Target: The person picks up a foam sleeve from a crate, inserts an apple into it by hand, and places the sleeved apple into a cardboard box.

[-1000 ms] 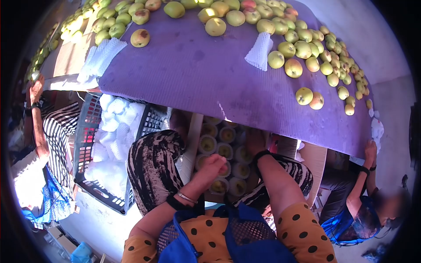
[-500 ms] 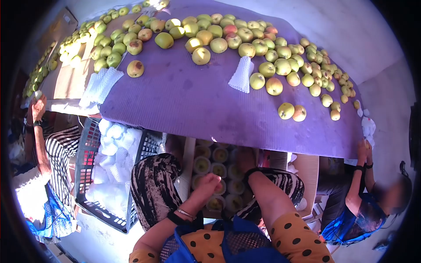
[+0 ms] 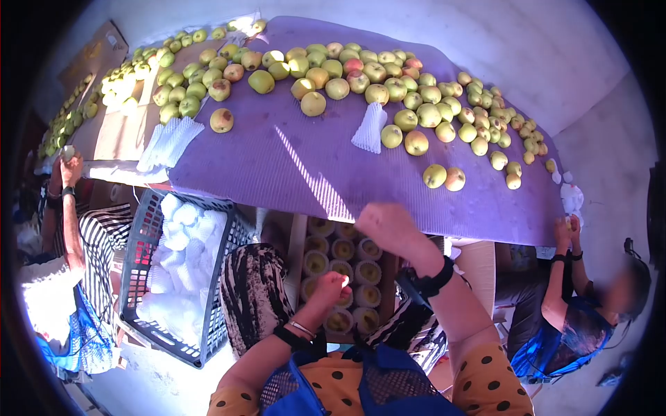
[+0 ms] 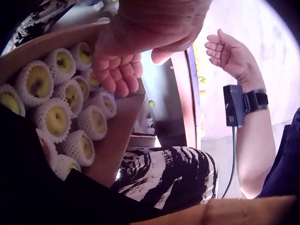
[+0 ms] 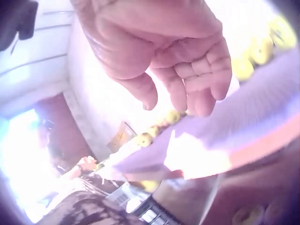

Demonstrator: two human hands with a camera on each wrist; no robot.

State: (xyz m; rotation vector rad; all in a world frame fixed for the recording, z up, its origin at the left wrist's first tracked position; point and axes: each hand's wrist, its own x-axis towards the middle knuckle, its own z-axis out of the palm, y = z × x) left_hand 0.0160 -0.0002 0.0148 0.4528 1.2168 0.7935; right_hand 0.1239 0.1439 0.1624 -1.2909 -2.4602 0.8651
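Note:
My left hand [image 3: 330, 290] hovers over a cardboard box [image 4: 119, 140] with its fingers loosely bent. Nothing sits between those fingers [image 4: 117, 77] in the left wrist view. Rows of yellow-green apples [image 4: 56, 121] in white foam nets fill the box below it. My right hand [image 3: 390, 225] is at the front edge of the purple-covered table [image 3: 277, 177], its loosely bent fingers [image 5: 201, 93] holding nothing. Loose apples [image 3: 434, 176] lie farther back on the table, and a white foam net [image 3: 370, 128] stands among them.
A black plastic crate [image 3: 208, 326] full of white foam nets [image 3: 182, 267] stands left of my knees. More nets [image 3: 170, 142] lie at the table's left. One person [image 3: 73, 236] works at far left, another [image 3: 562, 305] at far right. An open carton [image 3: 475, 267] stands right of the box.
My right hand has risen from inside the box to the table's front edge. The left hand stays over the box. The head view has tilted up and shifted.

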